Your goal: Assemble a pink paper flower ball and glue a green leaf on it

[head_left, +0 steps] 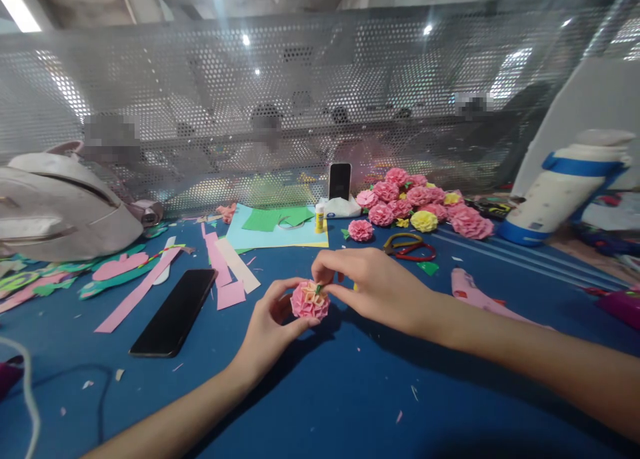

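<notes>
My left hand (267,322) curls around a pink paper flower (309,302) just above the blue table (320,392). My right hand (373,285) reaches in from the right, its thumb and forefinger pinched on a small green and yellow piece at the flower's top. Both hands meet at the flower near the table's middle.
A black phone (175,312) lies left of the hands beside pink paper strips (230,269). A heap of paper flowers (417,205), scissors (410,247), a glue stick (319,217), a propped phone (340,181), a bottle (560,189) and a bag (65,205) stand behind. A perforated screen (300,99) closes the back.
</notes>
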Motion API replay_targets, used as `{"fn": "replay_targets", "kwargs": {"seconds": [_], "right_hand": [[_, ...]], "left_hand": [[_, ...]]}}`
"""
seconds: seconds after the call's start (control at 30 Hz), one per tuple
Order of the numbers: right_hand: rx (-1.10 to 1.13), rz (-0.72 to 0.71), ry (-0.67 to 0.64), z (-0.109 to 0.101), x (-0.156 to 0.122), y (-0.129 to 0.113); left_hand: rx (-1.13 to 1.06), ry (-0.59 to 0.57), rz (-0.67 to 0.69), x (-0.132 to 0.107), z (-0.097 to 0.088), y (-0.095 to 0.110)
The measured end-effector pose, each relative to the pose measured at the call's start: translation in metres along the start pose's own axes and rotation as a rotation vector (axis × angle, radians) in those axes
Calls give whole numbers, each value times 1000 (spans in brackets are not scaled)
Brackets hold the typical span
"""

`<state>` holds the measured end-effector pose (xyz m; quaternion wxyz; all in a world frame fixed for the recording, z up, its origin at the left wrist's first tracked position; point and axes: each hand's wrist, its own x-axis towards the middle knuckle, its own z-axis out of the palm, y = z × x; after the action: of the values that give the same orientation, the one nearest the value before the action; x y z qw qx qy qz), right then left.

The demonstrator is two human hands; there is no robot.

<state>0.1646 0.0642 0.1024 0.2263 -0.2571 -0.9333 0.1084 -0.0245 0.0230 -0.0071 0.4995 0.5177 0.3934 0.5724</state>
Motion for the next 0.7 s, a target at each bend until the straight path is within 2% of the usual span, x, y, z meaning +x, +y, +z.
{"fn": "replay_targets", "kwargs": {"seconds": [0.33,0.7], "right_hand": [[-100,50,-17,4,6,-6],[-77,93,-55,1,12,-9]], "left_hand": [[13,46,-28,1,-1,-2],[18,80,-53,2,0,1]]}}
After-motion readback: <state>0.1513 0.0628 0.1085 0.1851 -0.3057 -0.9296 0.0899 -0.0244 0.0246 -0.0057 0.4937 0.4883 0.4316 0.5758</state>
